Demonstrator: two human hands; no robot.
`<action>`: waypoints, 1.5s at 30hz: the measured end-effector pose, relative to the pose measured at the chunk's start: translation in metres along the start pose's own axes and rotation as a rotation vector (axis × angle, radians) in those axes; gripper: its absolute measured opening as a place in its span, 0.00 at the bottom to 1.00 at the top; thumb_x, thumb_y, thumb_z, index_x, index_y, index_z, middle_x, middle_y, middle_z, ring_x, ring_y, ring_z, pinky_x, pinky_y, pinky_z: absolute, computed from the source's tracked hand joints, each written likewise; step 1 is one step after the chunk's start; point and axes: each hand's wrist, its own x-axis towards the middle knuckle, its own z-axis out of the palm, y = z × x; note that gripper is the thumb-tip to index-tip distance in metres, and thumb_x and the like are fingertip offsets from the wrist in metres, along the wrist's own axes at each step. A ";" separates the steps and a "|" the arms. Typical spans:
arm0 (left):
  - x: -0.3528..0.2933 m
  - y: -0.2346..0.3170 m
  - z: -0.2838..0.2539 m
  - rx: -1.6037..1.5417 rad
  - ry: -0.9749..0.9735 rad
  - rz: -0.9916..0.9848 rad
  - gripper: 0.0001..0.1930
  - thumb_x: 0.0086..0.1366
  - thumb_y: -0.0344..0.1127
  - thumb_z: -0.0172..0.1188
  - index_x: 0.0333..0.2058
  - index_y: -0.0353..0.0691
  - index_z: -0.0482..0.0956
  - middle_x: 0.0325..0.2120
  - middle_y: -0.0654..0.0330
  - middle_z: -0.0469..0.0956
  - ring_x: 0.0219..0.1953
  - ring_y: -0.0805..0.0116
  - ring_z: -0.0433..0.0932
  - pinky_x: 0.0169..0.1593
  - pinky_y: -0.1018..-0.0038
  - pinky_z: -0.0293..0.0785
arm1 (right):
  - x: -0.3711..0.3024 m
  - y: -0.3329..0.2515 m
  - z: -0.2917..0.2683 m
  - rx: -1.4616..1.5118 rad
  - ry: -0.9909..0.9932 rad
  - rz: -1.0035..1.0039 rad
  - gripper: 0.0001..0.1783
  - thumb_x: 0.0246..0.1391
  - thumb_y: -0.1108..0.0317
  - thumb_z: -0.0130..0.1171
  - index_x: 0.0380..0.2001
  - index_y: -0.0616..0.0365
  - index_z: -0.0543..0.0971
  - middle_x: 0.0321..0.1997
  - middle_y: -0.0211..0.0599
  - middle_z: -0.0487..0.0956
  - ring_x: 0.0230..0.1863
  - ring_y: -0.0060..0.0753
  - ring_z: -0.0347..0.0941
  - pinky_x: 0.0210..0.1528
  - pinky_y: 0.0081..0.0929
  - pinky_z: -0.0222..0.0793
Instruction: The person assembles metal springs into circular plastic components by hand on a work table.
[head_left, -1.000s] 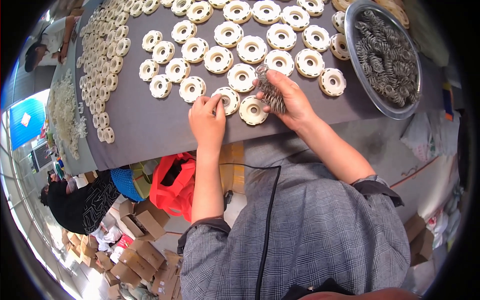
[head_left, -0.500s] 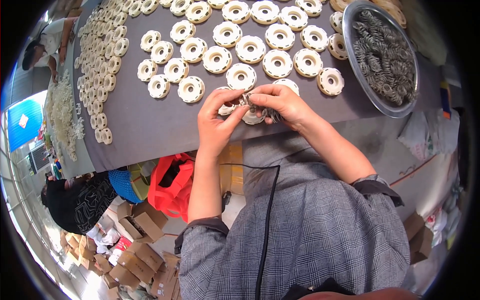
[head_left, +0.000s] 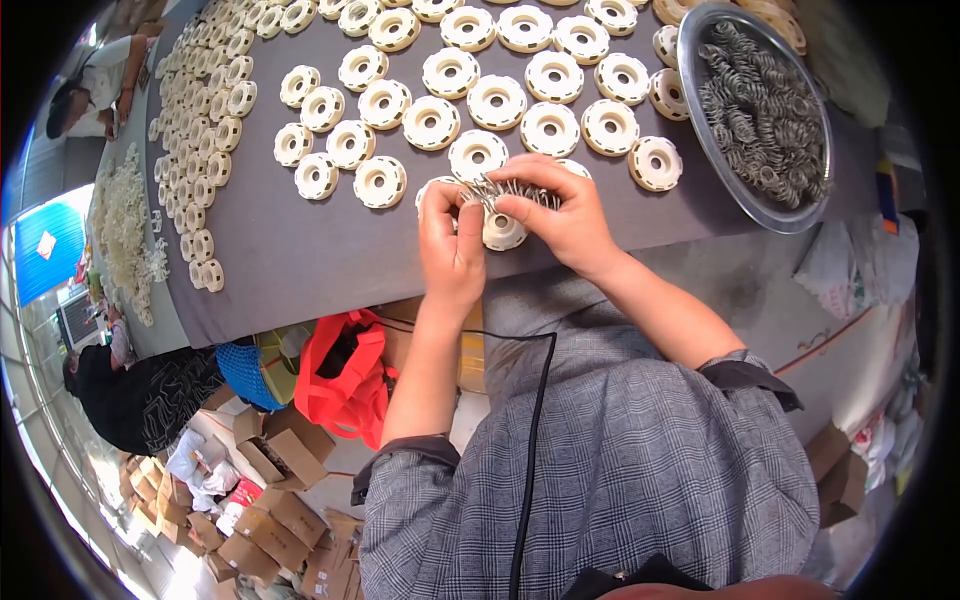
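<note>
Near the front edge of the table both my hands meet over cream plastic wheel-like rings. A tangled clump of metal coil springs (head_left: pixel 527 192) is gripped in my right hand (head_left: pixel 572 222), thumb in front and fingers behind. My left hand (head_left: pixel 452 245) pinches the left end of that clump with thumb and fingertips. Just below the springs, between my hands, lies one cream ring (head_left: pixel 503 232) with a round centre hole. Another ring (head_left: pixel 478 154) sits just beyond my fingers. My hands partly cover a few rings.
Rows of similar cream rings (head_left: pixel 496 101) spread over the grey table (head_left: pixel 300 250), with smaller ones (head_left: pixel 205 160) massed at left. A metal basin (head_left: pixel 690 95) of springs stands at right. Below the table are a red bag (head_left: pixel 345 395) and cardboard boxes (head_left: pixel 270 530). Other people sit at left.
My hands have drawn slightly apart, stretching the spring clump between them into a more level line. More of the ring beneath shows. A person at lower left has shifted.
</note>
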 end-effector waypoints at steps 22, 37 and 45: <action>0.005 0.019 -0.018 -0.993 -0.042 -0.577 0.08 0.56 0.24 0.54 0.36 0.34 0.68 0.29 0.58 0.73 0.31 0.70 0.76 0.39 0.76 0.74 | 0.012 -0.011 -0.018 -0.281 0.157 -0.305 0.12 0.38 0.71 0.63 0.30 0.60 0.76 0.32 0.33 0.73 0.37 0.26 0.69 0.41 0.21 0.64; 0.001 -0.007 0.017 0.519 -0.262 0.159 0.15 0.41 0.33 0.65 0.31 0.42 0.73 0.31 0.60 0.68 0.36 0.62 0.67 0.42 0.68 0.60 | 0.026 0.026 -0.039 0.675 0.335 0.191 0.11 0.52 0.65 0.54 0.36 0.59 0.72 0.33 0.31 0.74 0.30 0.22 0.72 0.23 0.18 0.72; 0.004 -0.019 0.038 0.736 -0.186 0.161 0.16 0.42 0.35 0.63 0.33 0.42 0.73 0.30 0.61 0.70 0.39 0.64 0.67 0.45 0.67 0.58 | 0.026 0.018 -0.036 0.667 0.321 0.163 0.11 0.52 0.66 0.54 0.37 0.60 0.72 0.33 0.31 0.74 0.30 0.22 0.72 0.23 0.18 0.72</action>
